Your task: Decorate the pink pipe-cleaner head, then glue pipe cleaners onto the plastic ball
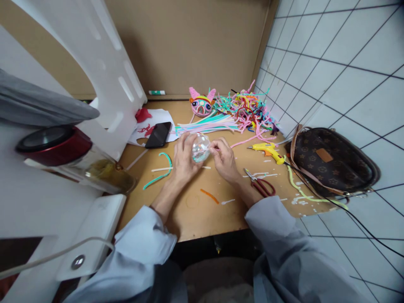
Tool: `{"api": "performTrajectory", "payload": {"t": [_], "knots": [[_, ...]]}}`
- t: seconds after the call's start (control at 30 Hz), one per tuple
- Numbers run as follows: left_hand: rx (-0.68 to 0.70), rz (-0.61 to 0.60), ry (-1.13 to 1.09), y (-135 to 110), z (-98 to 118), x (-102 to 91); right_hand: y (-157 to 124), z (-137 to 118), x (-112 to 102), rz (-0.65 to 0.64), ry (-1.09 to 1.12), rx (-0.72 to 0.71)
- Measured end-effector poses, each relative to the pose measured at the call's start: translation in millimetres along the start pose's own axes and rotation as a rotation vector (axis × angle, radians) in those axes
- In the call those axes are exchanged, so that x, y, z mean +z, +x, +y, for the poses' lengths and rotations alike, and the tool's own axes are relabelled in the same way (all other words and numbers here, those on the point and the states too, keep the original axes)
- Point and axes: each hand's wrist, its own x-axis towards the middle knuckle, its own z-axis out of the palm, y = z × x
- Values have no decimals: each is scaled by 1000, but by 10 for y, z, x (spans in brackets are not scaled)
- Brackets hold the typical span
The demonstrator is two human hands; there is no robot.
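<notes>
Over the middle of the table, my left hand (184, 158) is wrapped round a clear, shiny ball (201, 147) with a teal patch low on it. My right hand (223, 158) pinches at the ball's right side; what its fingertips hold, if anything, is too small to make out. A bent teal pipe cleaner (166, 173) lies left of my left hand, across a pale strip (157, 170). Nearer me is a short orange piece (209, 196). Red-handled scissors (263, 186) and a yellow glue gun (268, 150) lie to the right of my right hand.
Behind the hands are a pink-eared pipe-cleaner face (202, 105), a bundle of pastel pipe cleaners (217, 124) and a tangled heap (249, 109). A black phone (159, 135) rests on paper at left. A brown bag (337, 160), a cord and a tiled wall bound the right.
</notes>
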Motion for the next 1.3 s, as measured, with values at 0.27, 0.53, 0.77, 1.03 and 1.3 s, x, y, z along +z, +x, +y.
{"api": "performTrajectory", "payload": {"t": [0.27,0.53,0.77,1.03,1.3], "knots": [[-30,54,-35,25,-48,4,11,-125,-63,-62,302,5],[2,39,-20,0,15,19,-7,7,-21,71,133,136],[-8,-11,101,-14,72,-19,-55,71,25,43,-171,6],[17,-77,209,17,110,-77,-86,79,45,0,-245,-6],[-27,-98,198,11,159,-61,-104,30,38,-90,-470,-15]]}}
